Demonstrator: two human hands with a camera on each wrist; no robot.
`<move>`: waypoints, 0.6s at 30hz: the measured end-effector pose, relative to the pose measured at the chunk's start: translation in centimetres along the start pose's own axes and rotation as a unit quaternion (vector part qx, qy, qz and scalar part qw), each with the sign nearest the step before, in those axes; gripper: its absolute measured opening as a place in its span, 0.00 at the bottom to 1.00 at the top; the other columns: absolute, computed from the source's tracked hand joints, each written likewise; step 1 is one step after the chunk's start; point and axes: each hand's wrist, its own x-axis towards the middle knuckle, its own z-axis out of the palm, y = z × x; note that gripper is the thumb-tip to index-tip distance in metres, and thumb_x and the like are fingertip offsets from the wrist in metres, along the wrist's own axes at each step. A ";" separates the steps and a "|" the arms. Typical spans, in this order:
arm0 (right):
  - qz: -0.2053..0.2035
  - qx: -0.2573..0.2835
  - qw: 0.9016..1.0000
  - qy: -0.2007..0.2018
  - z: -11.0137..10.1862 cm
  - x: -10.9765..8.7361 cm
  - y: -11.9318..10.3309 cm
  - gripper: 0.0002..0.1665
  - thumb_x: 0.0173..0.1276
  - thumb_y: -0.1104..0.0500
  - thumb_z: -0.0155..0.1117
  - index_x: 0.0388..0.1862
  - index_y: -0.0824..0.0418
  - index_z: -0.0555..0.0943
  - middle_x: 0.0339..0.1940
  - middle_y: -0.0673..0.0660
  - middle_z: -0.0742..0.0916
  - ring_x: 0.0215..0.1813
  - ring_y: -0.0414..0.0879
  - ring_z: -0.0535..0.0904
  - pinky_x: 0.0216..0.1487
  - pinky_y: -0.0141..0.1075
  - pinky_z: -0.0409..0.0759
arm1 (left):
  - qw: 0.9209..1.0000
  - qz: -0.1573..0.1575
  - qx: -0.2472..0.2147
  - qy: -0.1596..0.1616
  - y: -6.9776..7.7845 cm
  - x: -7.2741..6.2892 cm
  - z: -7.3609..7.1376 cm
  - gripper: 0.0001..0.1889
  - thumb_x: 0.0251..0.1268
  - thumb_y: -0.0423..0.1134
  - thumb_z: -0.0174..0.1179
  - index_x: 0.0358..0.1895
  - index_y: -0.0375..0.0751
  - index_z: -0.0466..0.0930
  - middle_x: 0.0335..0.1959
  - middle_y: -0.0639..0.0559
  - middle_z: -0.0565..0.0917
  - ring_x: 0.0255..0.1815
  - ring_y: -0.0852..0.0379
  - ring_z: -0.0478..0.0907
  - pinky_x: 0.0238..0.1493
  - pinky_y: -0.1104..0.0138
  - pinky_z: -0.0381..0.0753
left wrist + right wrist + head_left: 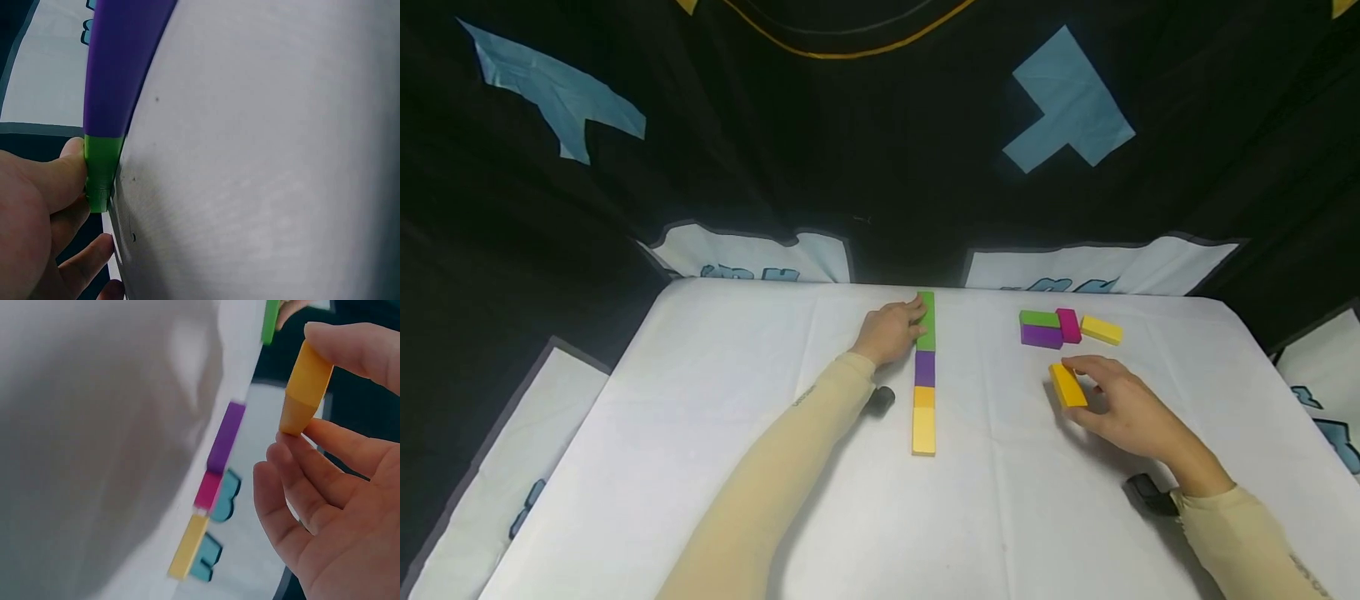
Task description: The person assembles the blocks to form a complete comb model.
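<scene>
A straight row of blocks stretches toward me from the table's far side. Its green end (pixel 928 327) comes first, followed by a purple block (pixel 925 368), an orange one (pixel 924 397) and a pale yellow one (pixel 923 432). My left hand (pixel 889 333) pinches the green block at that far end, thumb along its left side; in the left wrist view a faint seam crosses the green (pixel 103 165). Off to the right, my right hand (pixel 1123 408) holds an orange-yellow block (pixel 1067 386) by its ends between thumb and fingers, tilted above the white cloth.
Beyond the right hand, a green block (pixel 1039 318) and a purple block (pixel 1042 337) lie against each other. Beside them sit a magenta block (pixel 1069 326) and a yellow block (pixel 1102 330). A black patterned cloth (pixel 910 183) hangs behind the white table (pixel 700 375).
</scene>
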 end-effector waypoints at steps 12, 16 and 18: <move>-0.060 -0.016 0.998 0.022 2.3 -0.9 -4.0 0.38 0.58 0.58 0.77 0.67 0.62 0.75 0.66 0.62 0.78 0.58 0.56 0.76 0.56 0.56 0.82 | 1.000 -0.001 -0.002 -0.001 0.0 -0.1 0.0 0.27 0.78 0.48 0.54 0.76 0.49 0.65 0.79 0.56 0.60 0.77 0.49 0.60 0.76 0.52 0.60; -0.070 -0.014 0.997 0.026 2.8 -1.2 -5.3 0.37 0.58 0.56 0.77 0.66 0.60 0.76 0.65 0.60 0.79 0.58 0.54 0.77 0.56 0.55 0.82 | 1.000 -0.004 -0.004 -0.001 0.1 -0.1 0.0 0.27 0.78 0.48 0.53 0.76 0.49 0.65 0.79 0.56 0.59 0.78 0.49 0.60 0.76 0.51 0.59; -0.075 -0.014 0.997 0.026 3.0 -1.3 -5.8 0.37 0.58 0.55 0.77 0.66 0.60 0.76 0.65 0.58 0.79 0.58 0.53 0.77 0.57 0.54 0.82 | 1.000 -0.006 -0.004 -0.001 0.1 -0.1 0.0 0.27 0.78 0.49 0.53 0.76 0.49 0.65 0.79 0.56 0.59 0.78 0.50 0.59 0.77 0.52 0.59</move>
